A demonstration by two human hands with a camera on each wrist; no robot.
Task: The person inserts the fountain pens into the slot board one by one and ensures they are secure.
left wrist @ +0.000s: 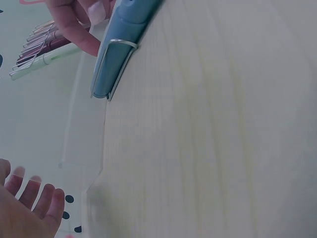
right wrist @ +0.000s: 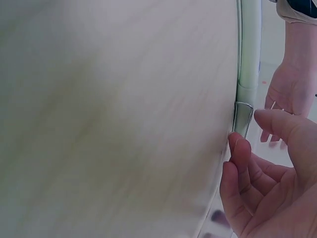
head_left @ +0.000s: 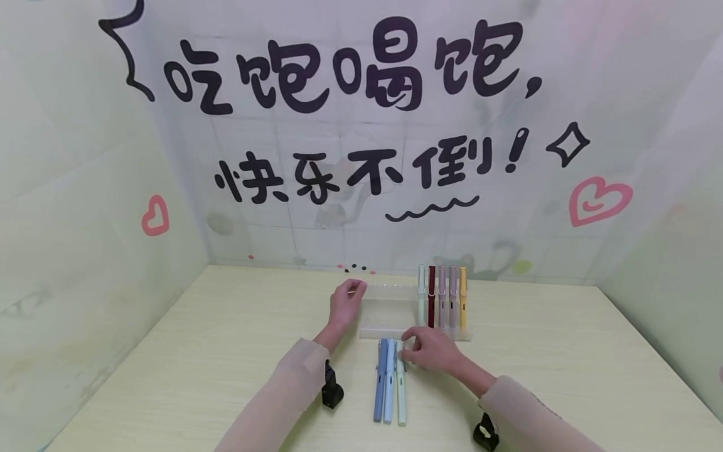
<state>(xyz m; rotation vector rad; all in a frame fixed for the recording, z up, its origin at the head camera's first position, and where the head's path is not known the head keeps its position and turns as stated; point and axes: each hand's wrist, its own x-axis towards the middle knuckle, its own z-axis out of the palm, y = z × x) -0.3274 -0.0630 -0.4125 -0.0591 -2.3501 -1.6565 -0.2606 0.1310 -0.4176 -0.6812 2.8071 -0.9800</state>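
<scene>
Bracketing the capped end of the pale green pen [head_left: 401,392], thumb and fingers of the right hand [head_left: 433,350] sit close; whether they pinch it, I cannot tell. The pen lies on the table [head_left: 282,326] beneath that nearer hand, long axis running away from the person, cap toward the clear rack [head_left: 381,333]. The left hand [head_left: 344,304], fingers loosely extended, is at the rack's left end.

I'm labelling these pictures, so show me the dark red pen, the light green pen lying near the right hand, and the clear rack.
Dark red pen [head_left: 432,307]: head view, on its barrel.
Light green pen [head_left: 401,389]: head view, on its barrel.
Clear rack [head_left: 384,333]: head view, on its front ledge.
</scene>
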